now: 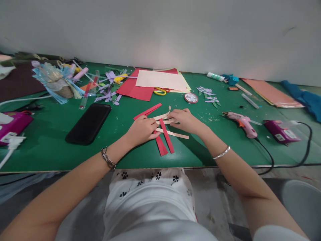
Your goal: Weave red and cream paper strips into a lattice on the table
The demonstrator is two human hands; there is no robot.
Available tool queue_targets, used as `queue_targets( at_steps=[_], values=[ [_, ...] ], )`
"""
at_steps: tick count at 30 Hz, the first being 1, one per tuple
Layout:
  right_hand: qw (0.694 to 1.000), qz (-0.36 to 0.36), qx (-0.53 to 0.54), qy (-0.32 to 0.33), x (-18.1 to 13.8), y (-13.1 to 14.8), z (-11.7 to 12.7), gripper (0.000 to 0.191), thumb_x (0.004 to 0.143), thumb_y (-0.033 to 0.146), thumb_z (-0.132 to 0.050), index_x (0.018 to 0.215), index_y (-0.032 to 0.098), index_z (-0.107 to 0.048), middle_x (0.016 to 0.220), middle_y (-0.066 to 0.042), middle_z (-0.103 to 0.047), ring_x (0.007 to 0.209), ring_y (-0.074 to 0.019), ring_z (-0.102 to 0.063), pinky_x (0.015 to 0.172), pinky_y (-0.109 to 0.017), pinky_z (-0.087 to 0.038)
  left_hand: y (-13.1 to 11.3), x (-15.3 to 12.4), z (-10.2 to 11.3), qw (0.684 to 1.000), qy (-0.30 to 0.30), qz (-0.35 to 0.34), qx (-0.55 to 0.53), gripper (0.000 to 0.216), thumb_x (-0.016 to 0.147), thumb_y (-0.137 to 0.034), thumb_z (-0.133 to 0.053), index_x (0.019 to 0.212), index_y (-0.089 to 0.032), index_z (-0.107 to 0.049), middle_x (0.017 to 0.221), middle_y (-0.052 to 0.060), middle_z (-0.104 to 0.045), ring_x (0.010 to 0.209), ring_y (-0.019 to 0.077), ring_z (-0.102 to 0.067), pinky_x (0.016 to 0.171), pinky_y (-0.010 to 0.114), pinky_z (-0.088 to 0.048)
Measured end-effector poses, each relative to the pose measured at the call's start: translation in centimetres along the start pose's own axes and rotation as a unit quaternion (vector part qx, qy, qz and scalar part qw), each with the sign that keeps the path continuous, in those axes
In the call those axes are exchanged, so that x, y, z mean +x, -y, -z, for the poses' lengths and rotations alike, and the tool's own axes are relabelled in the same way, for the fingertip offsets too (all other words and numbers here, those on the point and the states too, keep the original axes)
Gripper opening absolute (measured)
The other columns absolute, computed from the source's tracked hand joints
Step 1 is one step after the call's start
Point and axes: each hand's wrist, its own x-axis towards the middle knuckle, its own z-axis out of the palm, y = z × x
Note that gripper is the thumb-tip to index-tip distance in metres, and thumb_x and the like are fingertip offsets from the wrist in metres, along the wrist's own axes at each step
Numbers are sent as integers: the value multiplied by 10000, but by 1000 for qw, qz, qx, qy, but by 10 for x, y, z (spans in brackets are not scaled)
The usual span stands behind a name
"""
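Red paper strips (167,135) and pale peach paper strips (175,134) cross one another on the green table in front of me. My left hand (141,130) is closed over the left side of the crossing, its fingertips pressing the strips where they overlap. At the upper right of the strips, my right hand (185,120) pinches the end of a peach strip, and another peach strip curls up beside its fingers. Beyond my left hand lie loose red strips (147,111). My fingers hide part of the crossing.
A black phone (88,124) lies left. Behind are paper sheets (160,80), yellow-handled scissors (160,91) and a round tin (191,97). A pink glue gun (242,123), its cord hanging over the front edge, and a purple power socket (281,130) stand right.
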Motion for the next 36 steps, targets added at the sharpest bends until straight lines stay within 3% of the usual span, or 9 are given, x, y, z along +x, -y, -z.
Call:
queue_targets(
  at_steps=[3, 7, 14, 19, 22, 25, 30, 33, 36],
  values=[
    [999, -14, 34, 11, 4, 2, 4, 43, 779, 192, -551, 773, 163, -583, 812, -45, -640, 809, -181, -554, 683, -294, -208, 0, 0, -1, 1000, -5, 0, -6, 186, 801, -283, -519, 806, -144, -642, 832, 61, -688, 752, 177, -629, 665, 297, -407],
    [995, -18, 95, 39, 13, 1, 13, 116, 766, 256, -574, 696, 165, -595, 651, 1, -623, 670, -137, -530, 676, -284, -197, 1, -1, -2, 1000, -14, 1, -13, 193, 805, -288, -508, 804, -153, -646, 826, 58, -692, 747, 171, -629, 674, 295, -412],
    [992, 3, 66, 104, 20, 2, 17, 128, 738, 280, -591, 673, 175, -626, 650, 5, -621, 714, -153, -521, 691, -311, -174, 1, 0, -2, 1000, -18, 2, -17, 205, 800, -283, -513, 816, -135, -653, 817, 56, -691, 748, 177, -634, 661, 296, -414],
    [995, 38, 71, 58, 25, -2, 17, 181, 752, 277, -552, 627, 164, -620, 885, -38, -606, 822, -164, -503, 720, -320, -207, 1, 0, -2, 1000, -7, 10, -13, 201, 798, -285, -510, 837, -151, -655, 822, 62, -691, 744, 174, -631, 674, 297, -412],
    [992, 55, 77, 80, 32, -3, 19, 255, 785, 278, -484, 584, 159, -586, 716, -14, -572, 699, -129, -476, 635, -286, -215, 1, 0, -1, 1000, -12, 7, -3, 207, 800, -284, -503, 835, -150, -657, 776, 61, -686, 705, 170, -625, 664, 299, -411],
    [992, 19, 64, 104, 38, 1, 22, 331, 804, 322, -442, 529, 154, -518, 539, 18, -448, 564, -95, -398, 564, -279, -161, 1, 0, -2, 1000, -27, 1, -3, 217, 811, -278, -486, 844, -148, -658, 751, 54, -682, 680, 167, -620, 650, 300, -408],
    [994, 2, 72, 84, 44, 10, 28, 384, 786, 346, -471, 461, 150, -416, 522, 26, -384, 545, -80, -351, 552, -275, -141, -1, 0, -1, 999, -40, -3, 1, 208, 823, -261, -475, 779, -158, -650, 733, 41, -679, 655, 155, -613, 640, 289, -408],
    [987, 42, 111, 112, 45, 12, 32, 371, 779, 338, -492, 458, 156, -450, 474, 44, -349, 498, -66, -295, 534, -265, -165, -1, 0, -1, 999, -40, -5, 13, 211, 818, -258, -479, 731, -156, -643, 718, 50, -674, 636, 159, -608, 623, 293, -403],
    [970, 70, 178, 150, 47, 13, 35, 287, 755, 332, -541, 522, 163, -545, 470, 49, -430, 476, -64, -314, 508, -252, -206, 0, 0, -2, 999, -45, -7, 15, 227, 816, -264, -474, 716, -149, -643, 707, 60, -673, 634, 167, -611, 616, 299, -404]
  ],
)
